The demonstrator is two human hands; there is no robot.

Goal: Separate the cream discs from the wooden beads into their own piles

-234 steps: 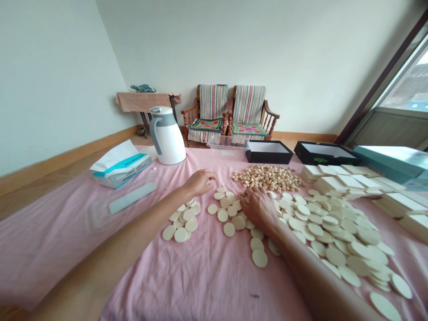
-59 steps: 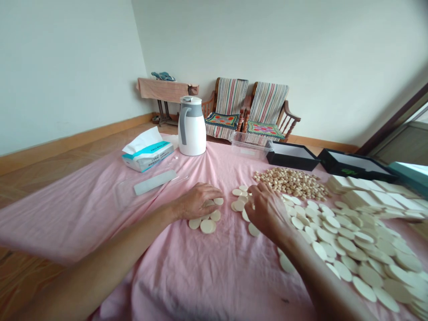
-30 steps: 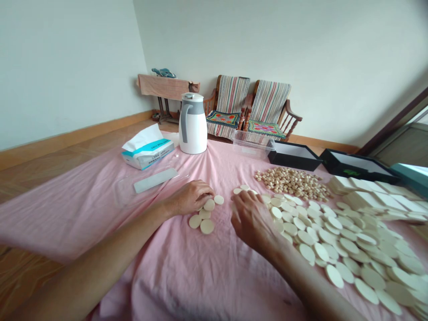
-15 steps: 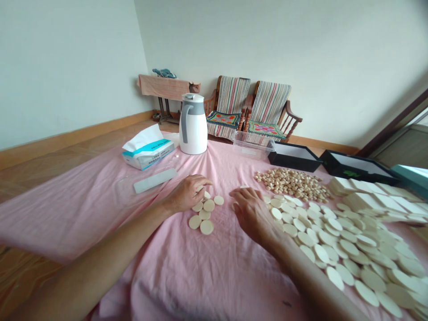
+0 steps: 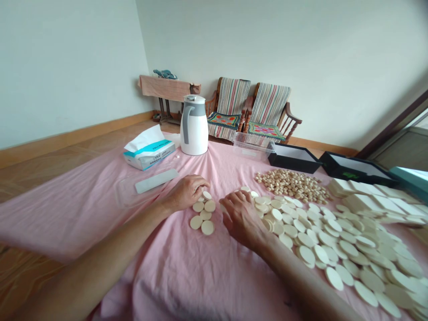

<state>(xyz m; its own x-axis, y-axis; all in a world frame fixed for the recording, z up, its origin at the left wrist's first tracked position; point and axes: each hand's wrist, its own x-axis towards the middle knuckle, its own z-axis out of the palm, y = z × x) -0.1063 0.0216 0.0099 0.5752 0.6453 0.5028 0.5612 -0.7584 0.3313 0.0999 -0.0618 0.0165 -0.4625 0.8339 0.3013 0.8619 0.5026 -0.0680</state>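
Several pale round wooden discs lie in a small cluster on the pink cloth. At the far-left side of this cluster is my left hand, its fingers curled together; what they may hold is hidden. My right hand rests palm down between the cluster and a large heap of similar discs. Its fingers are spread, pointing left, with the fingertips close to the cluster. A few discs of the heap show just beyond and beside this hand, and its palm side is out of sight.
Small wooden beads are piled behind the disc heap, with stacked pale square pieces at right. Farther back stand black boxes, a clear plastic box, a white jug, a tissue pack and a clear lid.
My right hand has moved left toward the small cluster, uncovering more discs at the heap's edge. A disc at the cluster's right side no longer shows. My left hand has hardly moved.
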